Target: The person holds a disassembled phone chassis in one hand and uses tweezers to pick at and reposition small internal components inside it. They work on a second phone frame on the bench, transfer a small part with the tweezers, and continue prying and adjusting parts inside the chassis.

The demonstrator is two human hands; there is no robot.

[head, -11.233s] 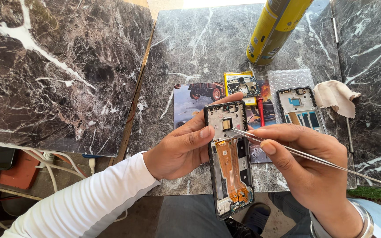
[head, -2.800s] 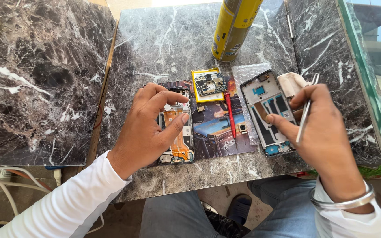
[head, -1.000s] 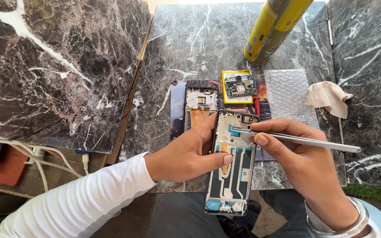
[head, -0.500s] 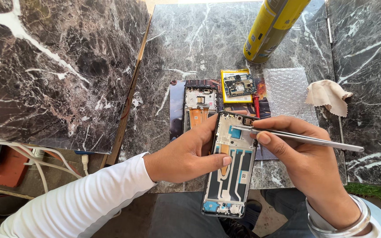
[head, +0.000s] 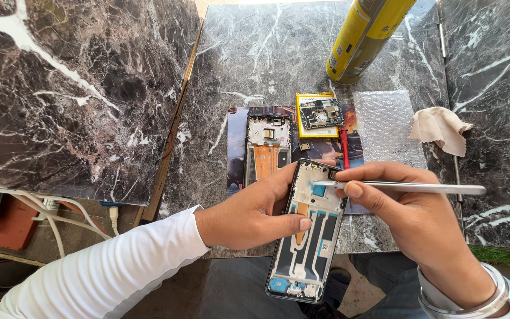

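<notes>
My left hand (head: 255, 214) grips an opened phone frame (head: 308, 236) by its left edge, holding it over the table's near edge and my lap. My right hand (head: 411, 218) pinches metal tweezers (head: 408, 188), whose tips rest on a small blue part near the top of that frame. A second opened phone frame (head: 268, 147) with an orange flex cable lies flat on a picture mat (head: 236, 142) just beyond my hands. A circuit board sits on a yellow battery (head: 317, 115) behind it.
A yellow spray can (head: 364, 38) lies at the back. A sheet of bubble wrap (head: 388, 127), a beige cloth (head: 441, 129) and a red screwdriver (head: 344, 147) lie to the right. White cables (head: 48, 210) and a charger hang at the lower left.
Earlier I held the frame with the orange cable, then set it on the mat and took up this other frame. In the last second the tweezers shifted slightly on the blue part.
</notes>
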